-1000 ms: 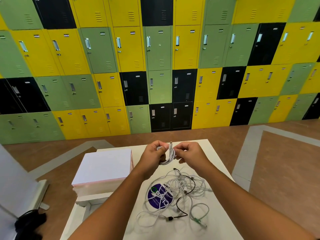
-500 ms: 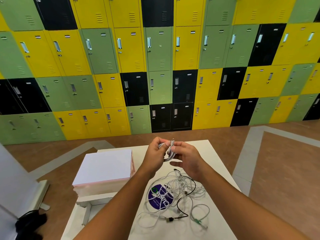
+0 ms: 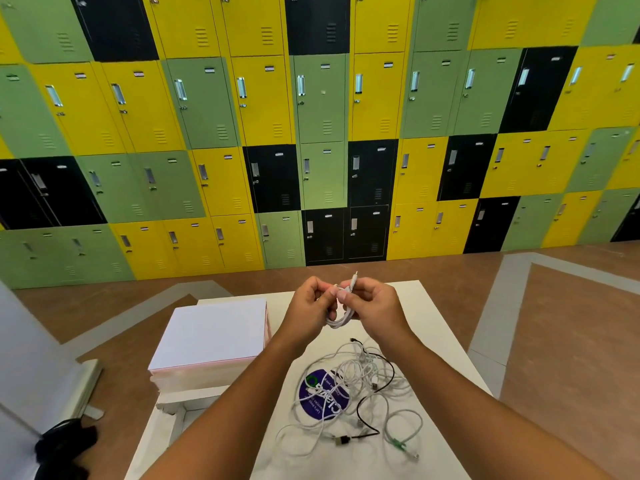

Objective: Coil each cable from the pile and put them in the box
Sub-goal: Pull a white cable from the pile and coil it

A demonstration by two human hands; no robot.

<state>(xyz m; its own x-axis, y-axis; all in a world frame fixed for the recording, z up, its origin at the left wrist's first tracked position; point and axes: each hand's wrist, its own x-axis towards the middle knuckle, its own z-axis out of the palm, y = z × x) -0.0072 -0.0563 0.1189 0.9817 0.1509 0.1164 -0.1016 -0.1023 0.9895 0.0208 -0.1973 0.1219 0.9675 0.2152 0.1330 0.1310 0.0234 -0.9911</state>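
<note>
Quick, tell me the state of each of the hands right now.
Left hand: closed, gripping the coiled white cable.
Right hand: closed, pinching the same cable near its plug end.

Compared with a second ago, the right hand (image 3: 377, 306) is rolled inward, so its thumb faces the left hand (image 3: 311, 306). It now pinches the white cable (image 3: 341, 320) near the top, and the plug end stands a little higher above both hands.

A white table (image 3: 429, 323) stands on a brown floor (image 3: 571, 323); yellow, green and black lockers (image 3: 322, 98) rise beyond it; a round purple sticker (image 3: 308, 398) marks its top; a black bundle (image 3: 62, 445) lies to its left.
</note>
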